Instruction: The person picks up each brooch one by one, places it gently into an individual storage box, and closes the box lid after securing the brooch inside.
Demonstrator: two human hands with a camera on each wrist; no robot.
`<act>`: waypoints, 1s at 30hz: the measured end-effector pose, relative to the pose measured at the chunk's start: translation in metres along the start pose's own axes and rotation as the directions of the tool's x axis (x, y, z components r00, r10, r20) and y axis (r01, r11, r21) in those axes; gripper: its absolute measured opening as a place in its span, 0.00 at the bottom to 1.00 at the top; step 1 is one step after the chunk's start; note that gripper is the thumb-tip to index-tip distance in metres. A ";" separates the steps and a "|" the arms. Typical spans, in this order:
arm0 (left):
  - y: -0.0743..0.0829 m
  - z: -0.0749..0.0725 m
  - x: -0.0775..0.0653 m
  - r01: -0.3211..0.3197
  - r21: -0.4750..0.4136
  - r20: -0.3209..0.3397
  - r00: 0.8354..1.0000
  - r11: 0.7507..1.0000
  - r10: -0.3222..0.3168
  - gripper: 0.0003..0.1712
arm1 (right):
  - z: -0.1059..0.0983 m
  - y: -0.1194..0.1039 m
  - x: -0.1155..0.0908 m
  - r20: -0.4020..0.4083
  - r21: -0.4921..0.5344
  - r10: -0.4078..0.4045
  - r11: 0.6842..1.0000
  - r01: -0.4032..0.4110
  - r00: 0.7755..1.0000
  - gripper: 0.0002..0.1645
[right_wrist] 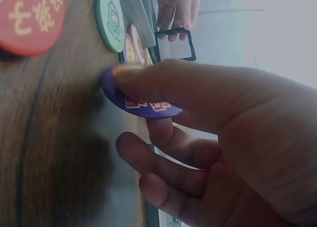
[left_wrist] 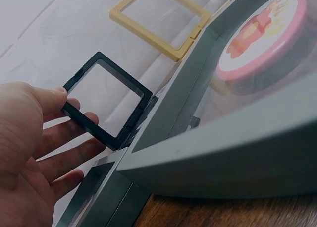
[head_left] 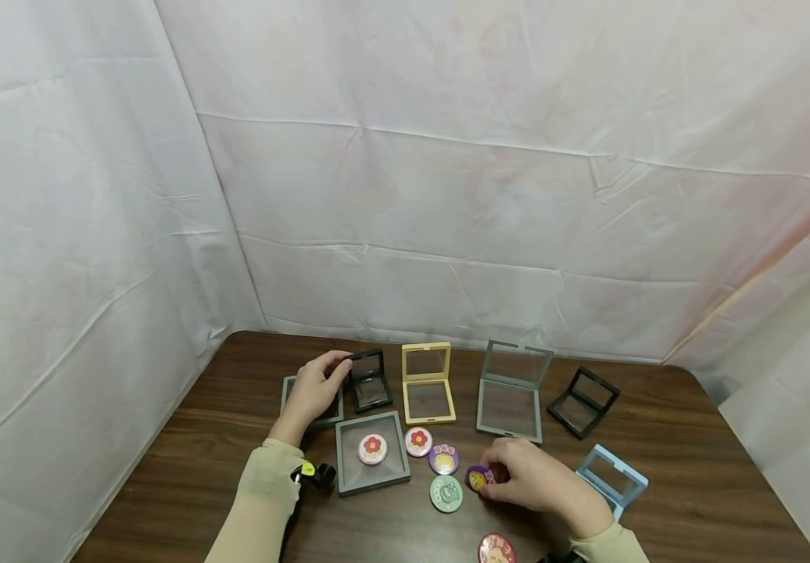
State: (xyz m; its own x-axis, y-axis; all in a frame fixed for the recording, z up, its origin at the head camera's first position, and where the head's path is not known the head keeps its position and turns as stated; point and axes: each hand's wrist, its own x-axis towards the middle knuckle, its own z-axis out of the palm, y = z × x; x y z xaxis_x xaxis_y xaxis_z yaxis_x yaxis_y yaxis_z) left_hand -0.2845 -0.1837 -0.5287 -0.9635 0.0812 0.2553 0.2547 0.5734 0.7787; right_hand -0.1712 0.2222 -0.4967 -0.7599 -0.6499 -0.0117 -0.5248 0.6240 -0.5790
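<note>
My left hand (head_left: 316, 389) holds the raised lid of a small black display case (head_left: 371, 391) between thumb and fingers. In the left wrist view the thumb lies on the edge of its clear-windowed black frame (left_wrist: 134, 86), and the fingers are behind it. My right hand (head_left: 533, 474) pinches a round purple badge (head_left: 477, 478), tilted up off the table. The right wrist view shows the thumb across the face of the purple badge (right_wrist: 113, 94), covering part of its picture. Beside it lie a green badge (head_left: 446, 494) and another purple badge (head_left: 443, 459).
A grey case (head_left: 345, 488) bears a red-flower badge (head_left: 373, 449); another flower badge (head_left: 418, 442) lies beside it. Open cases stand behind: yellow (head_left: 406, 400), grey (head_left: 539, 418), black (head_left: 557, 415). At the right is a blue case (head_left: 630, 472). A red badge (head_left: 496, 550) lies nearest the front.
</note>
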 end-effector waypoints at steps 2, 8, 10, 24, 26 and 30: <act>0.000 0.000 0.000 0.005 -0.005 0.001 1.000 1.000 -0.005 0.16 | 0.000 -0.001 0.000 0.007 -0.009 -0.008 1.000 0.008 1.000 0.10; 0.000 0.000 0.000 0.002 0.003 0.007 1.000 1.000 -0.002 0.18 | -0.001 -0.004 0.000 0.016 -0.009 -0.023 1.000 0.023 1.000 0.08; 0.000 0.000 0.000 -0.003 0.006 0.007 1.000 1.000 0.003 0.18 | -0.001 -0.004 0.000 0.012 -0.012 -0.024 1.000 0.025 1.000 0.07; 0.000 -0.001 -0.001 -0.006 -0.004 0.006 1.000 1.000 0.006 0.17 | -0.004 -0.007 0.000 0.022 0.071 -0.064 0.996 0.062 0.998 0.10; -0.001 -0.001 -0.001 -0.013 0.002 0.004 1.000 1.000 0.013 0.17 | -0.004 -0.007 0.000 0.023 0.083 -0.059 0.995 0.057 0.998 0.09; -0.001 -0.001 -0.001 -0.018 0.002 0.003 1.000 1.000 0.018 0.17 | -0.004 -0.008 0.000 0.036 0.106 -0.047 0.993 0.043 0.998 0.10</act>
State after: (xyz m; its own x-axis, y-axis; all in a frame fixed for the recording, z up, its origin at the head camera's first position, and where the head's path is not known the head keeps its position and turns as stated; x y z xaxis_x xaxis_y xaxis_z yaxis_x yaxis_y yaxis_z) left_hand -0.2842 -0.1848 -0.5293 -0.9590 0.0941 0.2673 0.2717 0.5735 0.7729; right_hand -0.1691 0.2191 -0.4888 -0.7201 -0.6938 -0.0137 -0.5133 0.5459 -0.6622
